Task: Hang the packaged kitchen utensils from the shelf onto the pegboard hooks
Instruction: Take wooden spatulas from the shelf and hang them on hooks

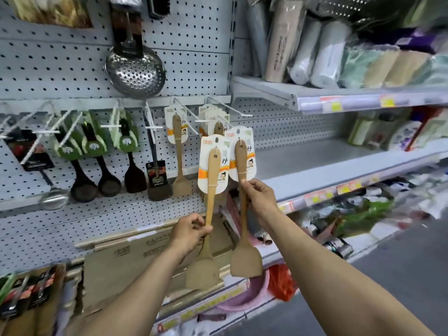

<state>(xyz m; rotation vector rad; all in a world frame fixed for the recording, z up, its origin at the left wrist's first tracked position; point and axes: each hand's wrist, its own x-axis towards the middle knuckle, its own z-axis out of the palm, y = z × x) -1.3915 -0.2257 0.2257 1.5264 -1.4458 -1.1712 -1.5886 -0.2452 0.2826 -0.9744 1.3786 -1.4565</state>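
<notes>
Two wooden spatulas on printed cards, one per hand, held upright with blades down in front of the pegboard (194,69). Left spatula (210,202) – left hand (191,230) pinches its handle mid-length, thumb and fingers curled round it; blade hangs below the hand. Right spatula (242,180) – right hand (260,197) grips the handle just under the card, fingers wrapped; blade hangs well below, near the left one's blade. Both cards sit side by side, tops just below the hooks (228,109), not on a hook yet. Behind them – more carded wooden spatulas already hanging (179,151), one to the left, a stack right behind the held cards. Further left on the pegboard: dark ladles and turners on green cards (97,163), a metal perforated skimmer (135,73) above. Wooden cutting boards (126,260) stacked below. Shelf (315,166) to the right, bare grey surface; upper shelf holds rolls and cloth packs (327,54).
</notes>
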